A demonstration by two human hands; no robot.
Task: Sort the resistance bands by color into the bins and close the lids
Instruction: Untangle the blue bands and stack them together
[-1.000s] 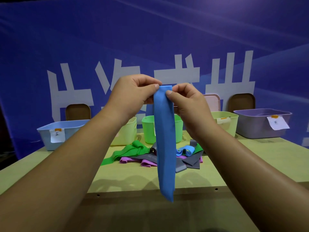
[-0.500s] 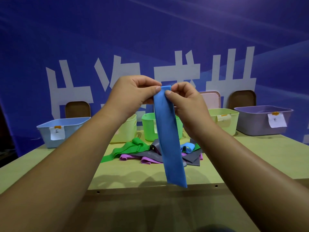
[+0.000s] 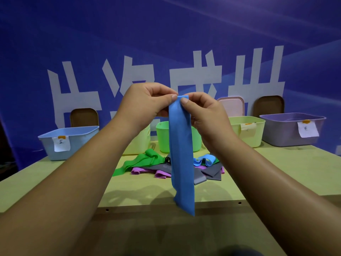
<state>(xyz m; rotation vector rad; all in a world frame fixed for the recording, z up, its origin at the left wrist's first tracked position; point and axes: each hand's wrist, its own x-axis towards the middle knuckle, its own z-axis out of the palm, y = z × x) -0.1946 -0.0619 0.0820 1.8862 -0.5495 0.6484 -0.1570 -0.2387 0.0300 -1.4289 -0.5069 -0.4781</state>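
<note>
Item one: blue band (image 3: 181,154). We hold it raised in front of us, above the near edge of the table (image 3: 276,172). It hangs straight down as a flat strip.

Item two: our left hand (image 3: 145,104). Thumb and curled fingers pinch the band's top left corner.

Item three: our right hand (image 3: 206,115). Thumb and curled fingers pinch the top right corner, close beside the left hand.

Item four: loose pile at mid-table. We count a green band (image 3: 142,161) on the left, purple bands (image 3: 160,173) under it, grey bands (image 3: 212,172) on the right and a light blue band (image 3: 204,160) curled on top.

Item five: open bins along the far edge, left to right. We list a light blue bin (image 3: 70,141) with a paper label, a pale yellow bin (image 3: 140,143) largely hidden by our left arm, a green bin (image 3: 162,135), a yellow-green bin (image 3: 247,130) and a purple bin (image 3: 291,130), the last two labelled.

Item six: lids propped upright behind the bins. We note a brown lid (image 3: 84,117) behind the light blue bin, a pink lid (image 3: 231,107) and a second brown lid (image 3: 268,106) toward the right.

Item seven: blue backdrop (image 3: 166,43) with large white characters.
</note>
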